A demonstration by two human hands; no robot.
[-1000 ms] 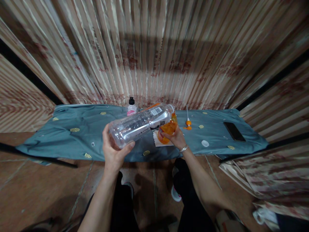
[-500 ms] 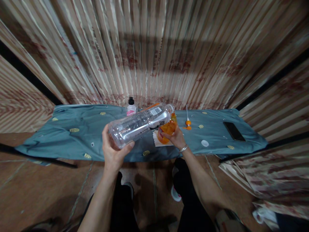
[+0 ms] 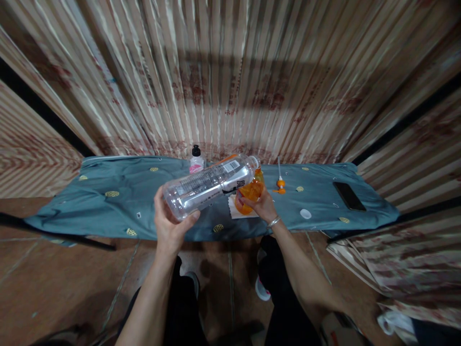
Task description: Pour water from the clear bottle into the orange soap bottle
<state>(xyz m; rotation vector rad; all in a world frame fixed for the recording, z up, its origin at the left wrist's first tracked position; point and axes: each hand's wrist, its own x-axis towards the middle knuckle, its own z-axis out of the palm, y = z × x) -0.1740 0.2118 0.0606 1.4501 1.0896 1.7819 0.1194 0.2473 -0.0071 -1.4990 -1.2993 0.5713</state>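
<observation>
My left hand [image 3: 173, 226] grips the base end of a large clear plastic bottle [image 3: 212, 185], which is tilted with its uncapped neck to the upper right. The neck lies over the mouth of an orange see-through bottle [image 3: 249, 196]. My right hand [image 3: 262, 204], with a bracelet at the wrist, is wrapped round that orange bottle. Beneath the orange bottle lies a white paper [image 3: 234, 211]. Whether liquid passes between the bottles cannot be made out. An orange pump top [image 3: 281, 185] with a clear tube lies to the right.
A clear bottle with a black cap and pink label [image 3: 196, 161] stands behind the large bottle. A dark phone [image 3: 348, 196] lies at the right of the green cloth-covered table [image 3: 118, 211]. Striped curtains [image 3: 216, 81] and black poles surround it.
</observation>
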